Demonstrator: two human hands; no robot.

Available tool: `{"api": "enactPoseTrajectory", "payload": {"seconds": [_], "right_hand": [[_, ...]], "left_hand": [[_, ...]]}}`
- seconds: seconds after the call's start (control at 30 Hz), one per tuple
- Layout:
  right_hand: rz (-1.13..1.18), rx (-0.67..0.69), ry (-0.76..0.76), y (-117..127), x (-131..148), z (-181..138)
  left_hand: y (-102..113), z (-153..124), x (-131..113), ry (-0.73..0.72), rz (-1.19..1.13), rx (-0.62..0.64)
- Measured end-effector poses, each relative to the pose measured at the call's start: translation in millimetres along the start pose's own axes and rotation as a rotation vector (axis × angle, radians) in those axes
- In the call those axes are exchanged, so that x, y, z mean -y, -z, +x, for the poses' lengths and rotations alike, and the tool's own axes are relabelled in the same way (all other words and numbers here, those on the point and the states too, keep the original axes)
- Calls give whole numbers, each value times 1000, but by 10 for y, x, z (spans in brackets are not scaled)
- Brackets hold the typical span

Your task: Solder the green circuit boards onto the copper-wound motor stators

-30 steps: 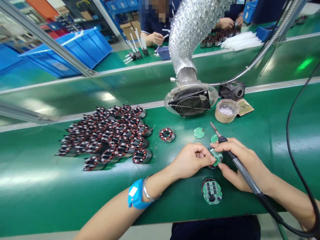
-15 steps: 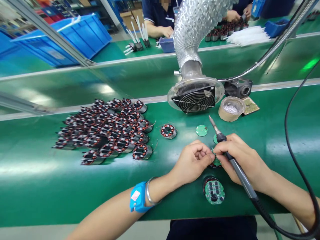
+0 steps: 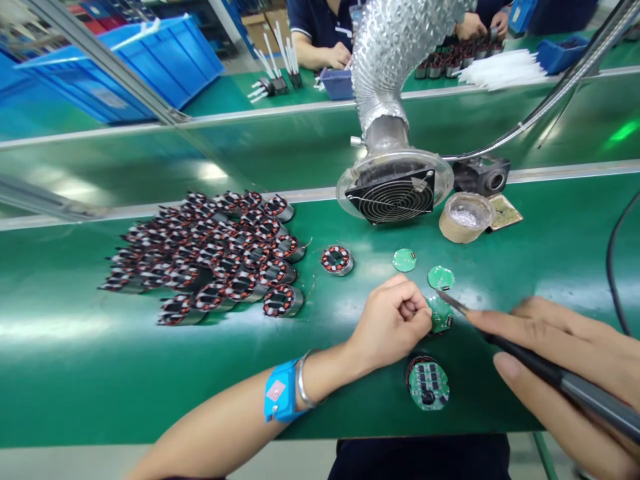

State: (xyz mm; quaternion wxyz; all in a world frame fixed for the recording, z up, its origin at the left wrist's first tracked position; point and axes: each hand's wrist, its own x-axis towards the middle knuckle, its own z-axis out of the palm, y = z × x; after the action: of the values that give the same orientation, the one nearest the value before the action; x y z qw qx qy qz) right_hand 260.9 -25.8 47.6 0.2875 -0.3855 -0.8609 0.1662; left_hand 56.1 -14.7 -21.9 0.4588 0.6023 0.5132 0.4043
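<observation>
My left hand [image 3: 393, 323], a blue wrist strap behind it, is closed and pinches a small round green circuit board [image 3: 441, 313] that sits on a wound coil on the green belt. Large and close at the lower right, my right hand [image 3: 560, 363] is wrapped round a black soldering iron [image 3: 540, 372]. The iron's tip [image 3: 444, 298] rests at that board's upper edge. A finished coil with a green board on top [image 3: 428, 383] lies just in front of my left hand. Two loose green discs [image 3: 404, 259] [image 3: 441, 277] lie behind.
A heap of several copper-wound coils [image 3: 210, 257] covers the belt at left, one single coil [image 3: 336, 259] apart from it. A fume fan on a silver hose [image 3: 393, 190], a tape roll with solder bits [image 3: 465, 217] and a black holder [image 3: 483, 175] stand behind. Other people work at the far bench.
My right hand drew back to the right and lowered the iron, so its tip swung down from pointing up to touching the board. My left hand kept its pinch.
</observation>
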Motion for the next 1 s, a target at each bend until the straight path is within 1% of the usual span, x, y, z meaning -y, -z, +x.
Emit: {"api": "enactPoseTrajectory", "payload": {"seconds": [0.1, 0.23, 0.47, 0.67, 1.0], "right_hand": [[4, -20, 24, -2, 69, -37], [4, -19, 86, -46, 77, -27], [-21, -20, 77, -41, 52, -58], [-20, -18, 114, -54, 54, -6], [-47, 27, 207, -39, 60, 22]], "left_hand": [[0, 2, -5, -3, 15, -1], [10, 6, -20, -21, 33, 7], [20, 1, -21, -40, 64, 22], [20, 0, -14, -92, 114, 17], [13, 6, -32, -127, 192, 3]]}}
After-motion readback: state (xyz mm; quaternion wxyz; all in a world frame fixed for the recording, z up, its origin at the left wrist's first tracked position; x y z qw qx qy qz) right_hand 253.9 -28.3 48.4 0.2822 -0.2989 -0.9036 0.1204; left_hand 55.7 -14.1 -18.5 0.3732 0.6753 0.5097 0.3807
